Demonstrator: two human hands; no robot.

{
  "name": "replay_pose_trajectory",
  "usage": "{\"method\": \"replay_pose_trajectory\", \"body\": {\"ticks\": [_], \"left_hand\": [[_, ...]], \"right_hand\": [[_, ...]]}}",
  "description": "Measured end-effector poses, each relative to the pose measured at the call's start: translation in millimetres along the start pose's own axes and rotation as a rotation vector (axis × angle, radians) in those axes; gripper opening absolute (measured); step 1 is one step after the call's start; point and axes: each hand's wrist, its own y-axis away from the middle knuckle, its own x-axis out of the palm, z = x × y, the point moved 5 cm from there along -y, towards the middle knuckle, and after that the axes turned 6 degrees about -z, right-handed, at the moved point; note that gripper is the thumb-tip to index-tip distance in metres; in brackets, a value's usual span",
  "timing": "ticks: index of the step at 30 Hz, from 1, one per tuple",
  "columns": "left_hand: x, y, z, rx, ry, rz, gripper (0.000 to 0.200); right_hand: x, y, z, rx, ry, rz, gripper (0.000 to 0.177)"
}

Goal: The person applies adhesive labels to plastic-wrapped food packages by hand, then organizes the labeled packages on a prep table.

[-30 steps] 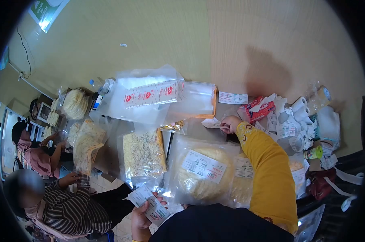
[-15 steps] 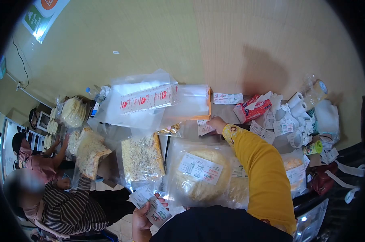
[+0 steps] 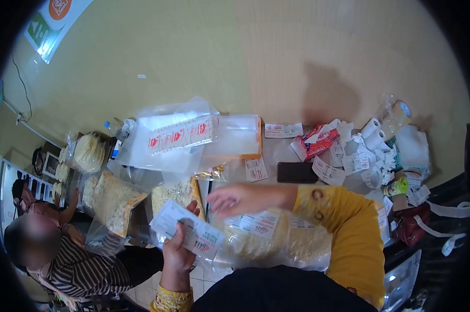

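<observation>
My left hand [image 3: 177, 249] grips printed paper labels [image 3: 193, 232] at the lower middle, its thumb across the top one. Reaching in from the right, my right hand [image 3: 245, 199] hovers with fingers stretched toward those labels, apart from them and slightly blurred. I see nothing in it. Below it lies a bagged round pizza [image 3: 250, 248] with a label [image 3: 255, 221] on top. A second labelled bag [image 3: 310, 242] sits beside it, partly behind my right sleeve. Behind the held labels, a bagged rectangular pizza [image 3: 164, 196] is partly hidden.
Clear plastic bags [image 3: 141, 151] and an orange-edged tray [image 3: 260, 136] stand along the wall. A phone [image 3: 297, 172], loose labels [image 3: 255, 169], a red tissue pack [image 3: 315, 145] and paper rolls [image 3: 372, 130] lie to the right. Two people work at left near a bagged pizza [image 3: 115, 200].
My right hand has left the loose label near the tray and come left and down, uncovering the phone. My left hand has raised its labels over the rectangular pizza.
</observation>
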Motion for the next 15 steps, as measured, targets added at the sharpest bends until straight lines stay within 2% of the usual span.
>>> {"method": "replay_pose_trajectory", "body": {"ticks": [1, 4, 5, 10, 11, 15], "left_hand": [[16.4, -5.4, 1.8, -0.027, 0.037, 0.073, 0.058], [29.8, -23.5, 16.3, -0.113, 0.059, 0.103, 0.060], [31.1, -29.0, 21.8, -0.143, 0.082, 0.122, 0.060], [42.9, -41.4, 23.6, -0.238, 0.208, 0.153, 0.049], [44.3, -40.9, 18.3, -0.201, 0.148, 0.111, 0.036], [34.3, -55.5, 21.6, -0.126, -0.213, 0.077, 0.025]], "right_hand": [[17.6, 0.8, 2.3, -0.040, -0.054, 0.028, 0.030], [18.1, -1.0, -9.5, -0.020, 0.092, -0.108, 0.022], [11.5, -1.9, -13.5, -0.108, 0.063, -0.194, 0.021], [-30.2, 10.6, -12.6, -0.019, -0.047, -0.300, 0.021], [-36.7, 12.6, -13.6, -0.018, -0.049, -0.328, 0.021], [-43.6, 18.8, -3.2, -0.003, 0.013, -0.360, 0.018]]}}
